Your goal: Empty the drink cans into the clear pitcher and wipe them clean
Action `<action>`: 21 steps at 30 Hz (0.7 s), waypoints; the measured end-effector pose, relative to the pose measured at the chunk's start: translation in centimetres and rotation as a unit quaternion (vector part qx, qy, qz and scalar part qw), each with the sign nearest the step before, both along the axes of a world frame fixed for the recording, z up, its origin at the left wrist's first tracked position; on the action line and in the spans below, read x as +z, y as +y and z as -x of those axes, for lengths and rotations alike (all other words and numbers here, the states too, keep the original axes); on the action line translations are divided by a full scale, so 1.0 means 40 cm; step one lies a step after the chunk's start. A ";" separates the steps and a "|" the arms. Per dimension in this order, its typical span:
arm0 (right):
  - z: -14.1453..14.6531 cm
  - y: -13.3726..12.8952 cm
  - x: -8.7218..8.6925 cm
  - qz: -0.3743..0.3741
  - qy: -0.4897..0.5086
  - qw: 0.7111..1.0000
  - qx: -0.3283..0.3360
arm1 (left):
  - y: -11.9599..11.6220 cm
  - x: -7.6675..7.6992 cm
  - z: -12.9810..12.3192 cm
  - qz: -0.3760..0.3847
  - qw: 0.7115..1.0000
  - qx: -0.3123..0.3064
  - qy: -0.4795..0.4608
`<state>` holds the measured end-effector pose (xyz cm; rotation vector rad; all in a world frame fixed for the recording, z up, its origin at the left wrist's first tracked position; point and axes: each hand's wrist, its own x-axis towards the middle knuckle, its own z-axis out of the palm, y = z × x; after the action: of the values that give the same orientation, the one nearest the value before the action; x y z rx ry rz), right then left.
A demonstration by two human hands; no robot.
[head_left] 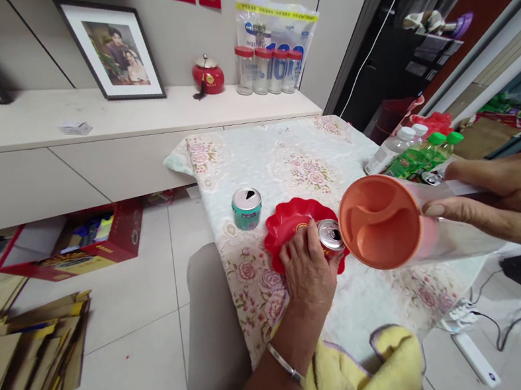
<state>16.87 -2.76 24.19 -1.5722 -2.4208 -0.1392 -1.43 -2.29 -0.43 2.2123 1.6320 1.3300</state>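
My left hand [307,271] reaches over a red scalloped plate [273,223], its index finger and thumb around an opened drink can [331,234] that stands on the plate. My right hand [517,196] grips the handle of a clear plastic pitcher [459,237] with an orange lid [381,221]. The pitcher is tipped on its side, lid toward the can and close beside it. No flowing liquid can be made out. An opened green can [247,209] stands upright on the flowered tablecloth [258,155], left of the plate.
A yellow towel [358,379] lies at the near table edge. Several bottles [414,151] and another can [432,178] stand at the right, partly behind the pitcher. Left on the floor are a red box [119,236] and flattened cardboard [24,371]. Capped jars [264,73] line the back shelf.
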 end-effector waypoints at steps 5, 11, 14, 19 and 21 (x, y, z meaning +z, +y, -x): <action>0.004 -0.001 0.007 0.005 -0.002 1.000 0.010 | 0.001 -0.003 0.000 -0.004 1.000 0.002 0.007; -0.003 -0.004 0.003 0.006 0.002 1.000 0.011 | -0.001 -0.001 0.000 -0.004 1.000 0.002 0.005; -0.005 -0.004 0.003 0.003 -0.004 1.000 0.008 | 0.000 0.000 0.001 -0.004 1.000 0.001 0.004; 0.004 0.000 0.006 0.006 0.001 1.000 0.009 | 0.001 0.000 0.000 -0.011 1.000 0.003 0.008; 0.008 0.001 0.006 0.008 0.002 1.000 0.008 | 0.001 -0.001 0.000 -0.009 1.000 0.003 0.008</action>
<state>16.54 -2.71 24.43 -1.5578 -2.4367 -0.1120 -1.43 -2.27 -0.46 2.2356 1.6405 1.3386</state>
